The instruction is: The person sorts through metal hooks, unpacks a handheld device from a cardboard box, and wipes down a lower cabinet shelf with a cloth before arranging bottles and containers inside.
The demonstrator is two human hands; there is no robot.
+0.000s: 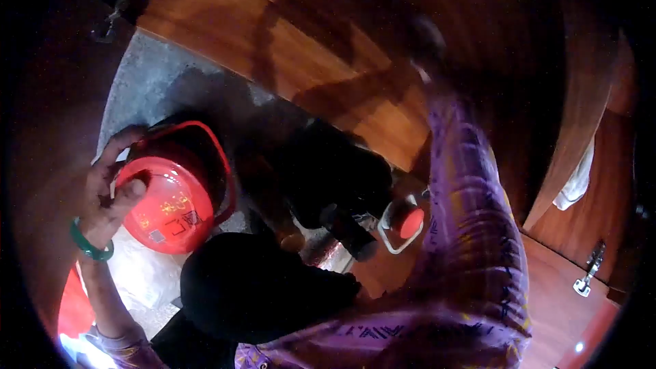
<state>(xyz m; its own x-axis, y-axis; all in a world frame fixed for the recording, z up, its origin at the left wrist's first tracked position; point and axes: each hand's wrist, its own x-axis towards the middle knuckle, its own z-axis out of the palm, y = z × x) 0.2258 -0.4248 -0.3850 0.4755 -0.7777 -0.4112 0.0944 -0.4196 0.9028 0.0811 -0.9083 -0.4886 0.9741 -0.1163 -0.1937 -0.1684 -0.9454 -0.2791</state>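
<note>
My left hand [113, 191], with a green bangle [92, 240] at the wrist, grips a round container [171, 205] by its edge. The thumb presses on its red lid, which carries yellow and dark print, while the fingers curl round the side. A red carrying handle [222, 157] arches over the far side of the container. My right arm, in a purple patterned sleeve [471, 219], reaches up past a wooden panel. At its end my right hand [429, 44] is blurred in shadow; its fingers and anything in them cannot be made out.
A red-capped container with a pale handle [408, 224] stands low in the middle. Beside it are a dark cylinder [348, 232] and a large black shape [266, 287]. Wooden panels [307, 48], a metal hinge [589, 273], a white cloth [577, 181] and clear plastic [140, 273] surround me.
</note>
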